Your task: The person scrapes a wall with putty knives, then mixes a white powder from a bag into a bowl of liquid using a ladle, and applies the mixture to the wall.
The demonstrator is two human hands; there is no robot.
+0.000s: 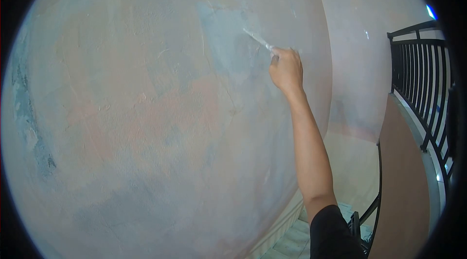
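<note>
My right hand (287,66) is raised against the upper right part of a large painted wall (146,127), its fingers closed round a thin, whitish tool (260,42). The tool points up and to the left, and its tip lies at or close to a light blue patch (226,40). What kind of tool it is, I cannot make out for certain. Pink, blue and grey patches with raised texture cover the wall. My left hand is out of the frame.
A black metal railing (421,64) runs along the right, above a brown wall panel (401,176). Pale stair steps (291,240) lie far below, beside my black sleeve. A second wall (352,54) meets the painted one at a corner.
</note>
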